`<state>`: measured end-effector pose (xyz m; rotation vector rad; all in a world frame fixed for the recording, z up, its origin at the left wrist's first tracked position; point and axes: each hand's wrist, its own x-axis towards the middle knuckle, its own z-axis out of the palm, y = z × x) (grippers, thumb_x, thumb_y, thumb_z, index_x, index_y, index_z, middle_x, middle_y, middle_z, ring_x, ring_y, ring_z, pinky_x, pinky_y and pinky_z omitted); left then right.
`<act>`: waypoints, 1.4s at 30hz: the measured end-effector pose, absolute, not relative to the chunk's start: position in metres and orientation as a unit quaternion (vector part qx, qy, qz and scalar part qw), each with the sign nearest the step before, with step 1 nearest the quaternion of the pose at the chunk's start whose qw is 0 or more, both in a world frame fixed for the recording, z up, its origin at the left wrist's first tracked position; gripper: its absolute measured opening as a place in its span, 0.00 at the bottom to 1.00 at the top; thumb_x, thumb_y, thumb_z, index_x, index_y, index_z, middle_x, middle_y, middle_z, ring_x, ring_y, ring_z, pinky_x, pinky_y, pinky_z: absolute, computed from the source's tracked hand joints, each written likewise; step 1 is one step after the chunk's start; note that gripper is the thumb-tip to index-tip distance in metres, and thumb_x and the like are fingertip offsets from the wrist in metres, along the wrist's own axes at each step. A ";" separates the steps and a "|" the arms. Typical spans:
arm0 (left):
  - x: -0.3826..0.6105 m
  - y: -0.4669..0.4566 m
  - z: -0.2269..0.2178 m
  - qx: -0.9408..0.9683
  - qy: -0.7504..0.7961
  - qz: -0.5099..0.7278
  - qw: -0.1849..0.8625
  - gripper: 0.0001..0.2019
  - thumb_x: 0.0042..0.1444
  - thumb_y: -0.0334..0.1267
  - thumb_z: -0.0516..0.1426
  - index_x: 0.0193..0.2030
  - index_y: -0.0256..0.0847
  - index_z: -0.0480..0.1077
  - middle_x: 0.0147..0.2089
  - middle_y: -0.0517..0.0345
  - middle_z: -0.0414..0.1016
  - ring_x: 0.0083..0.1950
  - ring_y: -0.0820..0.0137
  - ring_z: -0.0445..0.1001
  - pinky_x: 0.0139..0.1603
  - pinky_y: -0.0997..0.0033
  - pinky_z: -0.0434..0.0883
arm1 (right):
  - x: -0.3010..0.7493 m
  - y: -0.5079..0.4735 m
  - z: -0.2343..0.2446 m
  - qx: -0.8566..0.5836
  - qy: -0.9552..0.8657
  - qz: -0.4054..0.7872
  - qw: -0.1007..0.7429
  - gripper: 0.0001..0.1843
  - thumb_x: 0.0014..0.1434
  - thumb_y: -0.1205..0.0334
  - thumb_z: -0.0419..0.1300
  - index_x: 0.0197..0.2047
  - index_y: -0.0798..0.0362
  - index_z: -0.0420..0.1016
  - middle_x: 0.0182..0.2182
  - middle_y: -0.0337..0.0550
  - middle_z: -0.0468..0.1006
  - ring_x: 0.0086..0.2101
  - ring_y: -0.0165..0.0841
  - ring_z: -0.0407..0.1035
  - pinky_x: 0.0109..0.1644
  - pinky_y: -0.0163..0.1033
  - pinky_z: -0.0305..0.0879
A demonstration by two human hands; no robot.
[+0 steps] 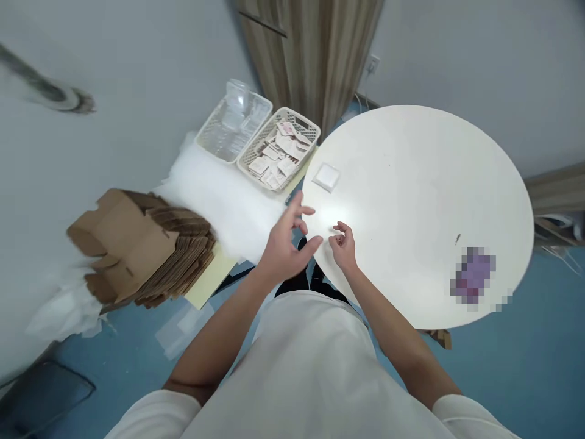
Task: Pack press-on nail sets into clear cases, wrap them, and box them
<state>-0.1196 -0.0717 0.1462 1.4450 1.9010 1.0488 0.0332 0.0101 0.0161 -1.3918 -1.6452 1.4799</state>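
Note:
My left hand [290, 242] hovers by the near-left edge of the round white table [425, 183], thumb and fingers spread, holding nothing. Close by on the right, my right hand [344, 247] is over the table with its fingers loosely curled. A gap shows between its thumb and fingertips, and I see nothing in it. Beyond both hands, a small flat square white packet [326, 177] lies on the table near its left edge, touched by neither hand.
Left of the table stand a basket of clear plastic cases [233, 125] and a basket of printed white cards or packets [280, 151]. White foam-like sheeting [223, 198] and stacked brown cardboard boxes [150, 244] lie nearer. A blurred-out purple item [473, 275] sits at the table's right.

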 end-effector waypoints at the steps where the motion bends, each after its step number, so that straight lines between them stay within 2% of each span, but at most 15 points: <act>1: -0.125 -0.076 0.145 0.529 0.721 0.352 0.276 0.29 0.53 0.48 0.49 0.62 0.47 0.47 0.50 0.54 0.67 0.38 0.72 0.70 0.33 0.72 0.70 | 0.032 0.006 0.019 -0.500 -0.613 0.555 0.257 0.24 0.51 0.61 0.51 0.53 0.49 0.55 0.46 0.45 0.65 0.27 0.25 0.60 0.34 0.36 0.63; 4: -0.139 -0.107 0.133 0.504 0.770 0.220 0.323 0.26 0.54 0.47 0.49 0.59 0.44 0.54 0.48 0.54 0.69 0.37 0.70 0.69 0.36 0.70 0.68 | 0.020 -0.006 0.024 -0.453 -0.632 0.586 0.228 0.21 0.52 0.60 0.50 0.50 0.51 0.59 0.43 0.45 0.67 0.25 0.25 0.60 0.32 0.36 0.63; 6: -0.147 -0.136 0.124 0.471 0.798 0.182 0.330 0.25 0.55 0.48 0.47 0.58 0.43 0.56 0.48 0.53 0.69 0.37 0.69 0.70 0.37 0.69 0.68 | 0.006 -0.015 0.027 -0.418 -0.650 0.604 0.193 0.19 0.52 0.58 0.50 0.48 0.52 0.62 0.40 0.44 0.69 0.25 0.25 0.61 0.31 0.35 0.63; 12: -0.186 -0.214 0.109 0.343 0.906 0.136 0.207 0.23 0.55 0.46 0.47 0.56 0.40 0.58 0.49 0.51 0.69 0.44 0.65 0.70 0.40 0.69 0.66 | -0.053 -0.040 0.040 -0.273 -0.753 0.596 0.055 0.15 0.52 0.57 0.51 0.42 0.52 0.68 0.33 0.41 0.72 0.26 0.27 0.63 0.32 0.36 0.63; 16: -0.219 -0.252 0.107 0.277 0.944 0.131 0.122 0.21 0.54 0.46 0.48 0.52 0.38 0.61 0.47 0.51 0.70 0.48 0.62 0.68 0.44 0.66 0.64 | -0.113 -0.062 0.054 -0.161 -0.838 0.522 0.004 0.16 0.52 0.57 0.54 0.44 0.52 0.67 0.37 0.42 0.72 0.29 0.28 0.65 0.36 0.37 0.63; 21: -0.264 -0.283 0.108 0.245 0.963 0.106 0.043 0.20 0.53 0.45 0.49 0.50 0.39 0.63 0.49 0.49 0.68 0.50 0.59 0.65 0.46 0.62 0.63 | -0.205 -0.098 0.072 -0.085 -0.914 0.395 0.034 0.25 0.53 0.59 0.55 0.54 0.55 0.60 0.44 0.49 0.67 0.40 0.33 0.65 0.46 0.40 0.61; 26: -0.310 -0.301 0.103 0.248 0.964 0.081 0.053 0.18 0.54 0.46 0.48 0.49 0.41 0.64 0.47 0.49 0.68 0.49 0.58 0.64 0.44 0.61 0.63 | -0.275 -0.125 0.085 -0.093 -0.955 0.279 0.041 0.26 0.54 0.61 0.52 0.56 0.56 0.56 0.47 0.51 0.64 0.48 0.38 0.59 0.50 0.41 0.58; 33: -0.343 -0.314 0.083 0.281 0.948 0.076 0.127 0.19 0.54 0.47 0.47 0.47 0.39 0.65 0.44 0.48 0.68 0.47 0.59 0.65 0.42 0.63 0.64 | -0.315 -0.139 0.094 -0.181 -0.967 0.170 -0.055 0.20 0.55 0.63 0.51 0.52 0.51 0.58 0.45 0.49 0.65 0.40 0.36 0.66 0.37 0.38 0.62; 38: -0.351 -0.321 0.072 0.309 0.935 0.091 0.146 0.16 0.56 0.45 0.47 0.43 0.40 0.68 0.43 0.49 0.68 0.46 0.61 0.65 0.41 0.65 0.64 | -0.326 -0.144 0.097 -0.228 -0.959 0.131 -0.103 0.13 0.56 0.61 0.49 0.46 0.53 0.61 0.41 0.48 0.69 0.37 0.37 0.68 0.34 0.38 0.60; 42: -0.360 -0.325 0.070 0.348 0.920 0.111 0.141 0.16 0.58 0.43 0.43 0.39 0.40 0.69 0.39 0.50 0.70 0.43 0.64 0.67 0.42 0.67 0.64 | -0.328 -0.144 0.097 -0.237 -0.960 0.112 -0.096 0.11 0.59 0.62 0.43 0.41 0.52 0.64 0.37 0.47 0.71 0.36 0.36 0.68 0.34 0.38 0.59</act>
